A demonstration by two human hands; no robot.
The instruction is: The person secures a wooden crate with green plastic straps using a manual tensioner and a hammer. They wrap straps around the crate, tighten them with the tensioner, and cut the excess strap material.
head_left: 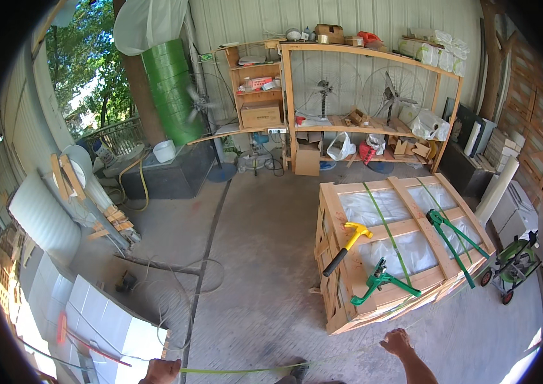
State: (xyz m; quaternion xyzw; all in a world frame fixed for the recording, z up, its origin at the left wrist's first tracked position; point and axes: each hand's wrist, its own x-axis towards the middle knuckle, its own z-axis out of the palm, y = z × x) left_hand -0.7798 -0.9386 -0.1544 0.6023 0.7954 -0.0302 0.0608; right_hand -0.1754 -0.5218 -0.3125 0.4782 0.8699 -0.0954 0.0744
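Observation:
A thin green packing strap stretches low across the front of my view. My left hand, at the lower edge, is closed around its left part. The strap runs right and fades to a pale line near my right hand, whose fingers are curled on it. That hand is just in front of the wooden crate, apart from it. On the crate's top rest a yellow claw hammer with a black grip, a green strapping tensioner and a long-handled green strapping tool. Green straps cross the crate's plastic-wrapped contents.
Wooden shelves with boxes and fans line the back wall. A green strap-reel cart with wheels stands right of the crate. White panels and a loose coil of strap lie on the left.

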